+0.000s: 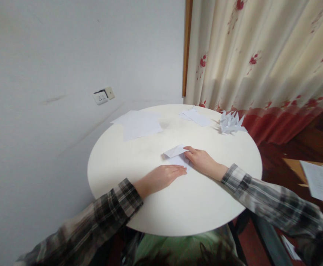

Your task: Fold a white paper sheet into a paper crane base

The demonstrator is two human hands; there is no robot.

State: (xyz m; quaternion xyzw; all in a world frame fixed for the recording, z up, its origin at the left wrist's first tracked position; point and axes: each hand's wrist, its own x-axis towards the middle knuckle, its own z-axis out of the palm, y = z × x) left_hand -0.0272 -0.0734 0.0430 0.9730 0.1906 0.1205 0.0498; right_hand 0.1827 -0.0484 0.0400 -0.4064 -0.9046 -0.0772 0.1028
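Head view showed the folded paper [177, 150] near the centre of the white table [178, 210]; your right hand [201, 159] pinched its three-o'clock edge, while your left hand [167, 175], gripping nothing, lay straight-fingered at six o'clock. With too light pressing there, the paper could slip and crease crookedly.

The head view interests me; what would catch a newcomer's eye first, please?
Probably the left hand and right hand, at a folded white paper near the middle of the white table. Next, the spiky paper cluster by its far right edge, with the red-flowered curtain beyond.
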